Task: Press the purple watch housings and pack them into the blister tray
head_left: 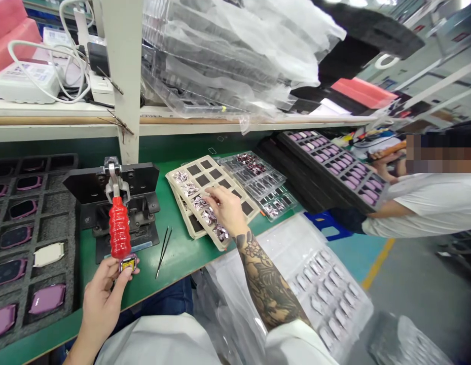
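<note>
My left hand (106, 296) pinches a small watch case (128, 263) with a yellow part inside, just below the red handle (119, 228) of a black clamp fixture (138, 208). Over the beige compartment tray (203, 180), my right hand (223, 205) hovers or touches near small shiny metal pieces (199, 203), thumb and fingertips close together. Whatever lies between those fingertips is too small to make out. Black tweezers (164, 253) rest on the green table (182, 263) between my hands.
A grey foam tray (48, 223) of purple watch cases stands at left. Clear plastic trays (254, 170) sit behind the beige one. At right are a black foam tray (334, 165), bagged parts (326, 294) and another person's arm (391, 215). A shelf (205, 124) runs above.
</note>
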`<state>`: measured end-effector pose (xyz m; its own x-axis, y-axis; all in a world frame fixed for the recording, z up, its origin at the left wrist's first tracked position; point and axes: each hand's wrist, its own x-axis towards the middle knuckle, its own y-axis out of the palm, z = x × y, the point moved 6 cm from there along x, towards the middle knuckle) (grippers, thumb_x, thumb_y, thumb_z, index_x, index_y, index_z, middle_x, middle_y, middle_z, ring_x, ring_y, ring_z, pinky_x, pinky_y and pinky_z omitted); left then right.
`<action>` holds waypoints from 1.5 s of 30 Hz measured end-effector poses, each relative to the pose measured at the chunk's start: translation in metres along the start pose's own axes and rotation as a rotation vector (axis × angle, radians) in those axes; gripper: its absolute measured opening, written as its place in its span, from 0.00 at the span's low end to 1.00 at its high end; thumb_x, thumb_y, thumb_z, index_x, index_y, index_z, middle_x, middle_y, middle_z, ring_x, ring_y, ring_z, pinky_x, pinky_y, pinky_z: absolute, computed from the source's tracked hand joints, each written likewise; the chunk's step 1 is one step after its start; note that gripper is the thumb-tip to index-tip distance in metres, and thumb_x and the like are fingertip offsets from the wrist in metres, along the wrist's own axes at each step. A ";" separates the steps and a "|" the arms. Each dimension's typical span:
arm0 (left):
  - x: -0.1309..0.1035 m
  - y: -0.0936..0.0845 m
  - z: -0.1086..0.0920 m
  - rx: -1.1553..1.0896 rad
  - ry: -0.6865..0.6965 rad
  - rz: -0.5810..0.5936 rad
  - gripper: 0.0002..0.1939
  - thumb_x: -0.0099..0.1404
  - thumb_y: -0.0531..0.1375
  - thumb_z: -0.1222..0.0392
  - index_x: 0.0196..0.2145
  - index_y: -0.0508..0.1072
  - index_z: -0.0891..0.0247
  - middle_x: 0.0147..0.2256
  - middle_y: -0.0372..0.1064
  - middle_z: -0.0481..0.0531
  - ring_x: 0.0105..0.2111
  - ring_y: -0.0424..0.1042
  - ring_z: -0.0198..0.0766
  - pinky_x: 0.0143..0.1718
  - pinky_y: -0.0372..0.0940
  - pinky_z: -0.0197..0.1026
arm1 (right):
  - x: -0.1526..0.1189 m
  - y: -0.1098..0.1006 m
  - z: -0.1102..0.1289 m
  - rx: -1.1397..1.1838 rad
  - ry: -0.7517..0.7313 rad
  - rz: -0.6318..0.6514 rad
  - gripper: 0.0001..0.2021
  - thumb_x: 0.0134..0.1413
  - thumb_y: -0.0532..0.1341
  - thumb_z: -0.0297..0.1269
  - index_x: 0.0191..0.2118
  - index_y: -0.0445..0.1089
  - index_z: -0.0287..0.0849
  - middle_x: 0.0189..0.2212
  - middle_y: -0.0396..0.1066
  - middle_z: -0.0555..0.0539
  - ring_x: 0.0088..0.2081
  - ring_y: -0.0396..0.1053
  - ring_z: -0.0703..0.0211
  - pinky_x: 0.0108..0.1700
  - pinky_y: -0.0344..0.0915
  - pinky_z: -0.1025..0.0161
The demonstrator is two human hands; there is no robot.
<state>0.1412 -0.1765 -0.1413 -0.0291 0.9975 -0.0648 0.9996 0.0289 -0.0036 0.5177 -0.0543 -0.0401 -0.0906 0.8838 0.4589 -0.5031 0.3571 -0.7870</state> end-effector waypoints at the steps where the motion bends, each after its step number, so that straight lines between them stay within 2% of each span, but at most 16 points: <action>1: 0.000 0.000 0.000 0.007 0.010 0.003 0.17 0.75 0.70 0.49 0.55 0.77 0.60 0.49 0.87 0.59 0.42 0.89 0.48 0.45 0.84 0.45 | -0.001 -0.001 0.000 0.001 0.015 -0.028 0.10 0.78 0.61 0.44 0.49 0.78 0.47 0.39 0.76 0.45 0.38 0.75 0.53 0.45 0.71 0.58; 4: -0.001 0.000 -0.001 0.039 0.056 0.014 0.17 0.75 0.70 0.50 0.55 0.78 0.60 0.48 0.87 0.58 0.42 0.89 0.48 0.47 0.83 0.44 | -0.002 -0.002 0.002 0.017 0.049 -0.090 0.12 0.78 0.60 0.45 0.45 0.78 0.46 0.39 0.76 0.45 0.38 0.74 0.53 0.46 0.71 0.57; 7: -0.001 -0.003 -0.001 0.094 0.103 0.021 0.16 0.76 0.69 0.51 0.55 0.80 0.60 0.48 0.86 0.57 0.42 0.88 0.46 0.48 0.82 0.43 | -0.001 0.001 0.002 0.053 0.066 -0.075 0.13 0.77 0.61 0.44 0.44 0.81 0.46 0.40 0.78 0.44 0.40 0.76 0.52 0.48 0.73 0.55; 11: 0.000 -0.004 0.004 0.174 0.140 0.042 0.15 0.76 0.69 0.53 0.56 0.81 0.59 0.49 0.86 0.55 0.42 0.87 0.44 0.50 0.80 0.42 | 0.000 0.007 -0.002 0.021 0.104 0.034 0.16 0.77 0.57 0.39 0.53 0.82 0.45 0.43 0.77 0.41 0.45 0.77 0.48 0.52 0.74 0.51; 15: 0.000 -0.004 0.007 0.220 0.158 0.060 0.14 0.76 0.68 0.53 0.56 0.82 0.57 0.50 0.86 0.54 0.44 0.87 0.45 0.52 0.79 0.44 | -0.003 0.011 -0.002 -0.031 0.102 0.134 0.22 0.76 0.50 0.32 0.63 0.78 0.43 0.47 0.73 0.39 0.48 0.74 0.47 0.53 0.73 0.50; 17: 0.000 -0.005 0.008 0.232 0.163 0.054 0.14 0.76 0.69 0.53 0.56 0.82 0.56 0.50 0.86 0.53 0.45 0.86 0.45 0.52 0.79 0.44 | -0.003 0.012 -0.001 -0.037 0.085 0.145 0.23 0.76 0.51 0.31 0.65 0.77 0.43 0.47 0.73 0.38 0.48 0.74 0.47 0.53 0.74 0.50; 20: -0.001 -0.004 0.007 0.235 0.161 0.054 0.14 0.76 0.69 0.53 0.56 0.82 0.56 0.49 0.86 0.52 0.44 0.86 0.44 0.51 0.78 0.44 | -0.003 0.007 0.001 -0.052 0.061 0.089 0.19 0.77 0.54 0.34 0.61 0.80 0.43 0.46 0.74 0.39 0.44 0.75 0.48 0.50 0.75 0.51; 23: 0.000 -0.003 -0.002 0.239 0.175 0.047 0.14 0.76 0.68 0.55 0.57 0.82 0.55 0.49 0.85 0.52 0.44 0.85 0.43 0.51 0.77 0.43 | -0.004 -0.007 0.015 -0.016 0.007 -0.022 0.15 0.77 0.58 0.37 0.54 0.83 0.45 0.42 0.77 0.42 0.40 0.77 0.50 0.45 0.76 0.53; 25: 0.000 0.000 -0.014 0.256 0.210 0.066 0.12 0.77 0.68 0.56 0.56 0.82 0.55 0.48 0.84 0.53 0.45 0.84 0.43 0.50 0.76 0.43 | -0.009 -0.016 0.037 0.060 -0.047 -0.086 0.12 0.75 0.63 0.37 0.53 0.84 0.48 0.40 0.79 0.44 0.40 0.78 0.52 0.44 0.76 0.55; 27: 0.001 0.006 -0.028 0.281 0.245 0.116 0.09 0.78 0.67 0.57 0.52 0.84 0.55 0.46 0.83 0.53 0.43 0.81 0.42 0.48 0.74 0.42 | -0.018 -0.016 0.066 0.158 -0.100 -0.099 0.13 0.74 0.64 0.34 0.57 0.83 0.51 0.41 0.79 0.45 0.41 0.78 0.53 0.45 0.76 0.56; 30: 0.004 0.012 -0.042 0.311 0.253 0.160 0.06 0.79 0.66 0.57 0.49 0.85 0.56 0.43 0.81 0.53 0.41 0.79 0.41 0.45 0.73 0.41 | -0.037 0.007 0.115 0.325 -0.161 0.030 0.23 0.75 0.60 0.28 0.67 0.77 0.54 0.42 0.76 0.45 0.42 0.77 0.55 0.46 0.77 0.57; 32: 0.005 0.012 -0.044 0.322 0.242 0.147 0.07 0.80 0.65 0.57 0.50 0.85 0.55 0.46 0.81 0.54 0.45 0.80 0.42 0.48 0.74 0.41 | -0.054 0.032 0.144 0.436 -0.194 0.154 0.28 0.75 0.58 0.24 0.72 0.72 0.54 0.45 0.76 0.44 0.44 0.78 0.57 0.47 0.78 0.59; 34: 0.005 0.011 -0.042 0.316 0.231 0.139 0.09 0.81 0.64 0.57 0.53 0.84 0.56 0.51 0.81 0.56 0.53 0.80 0.45 0.54 0.74 0.43 | -0.070 0.053 0.163 0.513 -0.207 0.200 0.29 0.74 0.59 0.22 0.72 0.72 0.55 0.49 0.78 0.43 0.47 0.79 0.57 0.49 0.79 0.60; 37: 0.005 0.011 -0.036 0.281 0.196 0.143 0.11 0.82 0.63 0.56 0.55 0.83 0.57 0.54 0.82 0.56 0.56 0.81 0.46 0.58 0.73 0.44 | -0.085 0.070 0.170 0.574 -0.163 0.125 0.28 0.72 0.62 0.20 0.67 0.77 0.57 0.53 0.79 0.44 0.50 0.81 0.56 0.52 0.80 0.59; 42: 0.004 0.009 -0.029 0.258 0.099 0.094 0.14 0.80 0.64 0.56 0.59 0.80 0.59 0.54 0.84 0.55 0.50 0.84 0.44 0.55 0.75 0.43 | -0.089 0.081 0.161 0.618 0.027 0.104 0.19 0.70 0.67 0.29 0.60 0.80 0.58 0.43 0.83 0.46 0.41 0.83 0.51 0.45 0.83 0.52; 45: 0.005 0.008 -0.030 0.253 0.066 0.083 0.13 0.79 0.65 0.55 0.57 0.80 0.59 0.50 0.86 0.53 0.45 0.84 0.43 0.52 0.76 0.42 | -0.086 0.084 0.157 0.649 0.130 0.136 0.08 0.69 0.70 0.34 0.50 0.81 0.54 0.38 0.84 0.47 0.37 0.83 0.49 0.42 0.83 0.50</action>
<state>0.1492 -0.1693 -0.1117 0.0612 0.9981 -0.0105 0.9662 -0.0619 -0.2503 0.3484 -0.1482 -0.0807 -0.1063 0.9517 0.2880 -0.9127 0.0215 -0.4082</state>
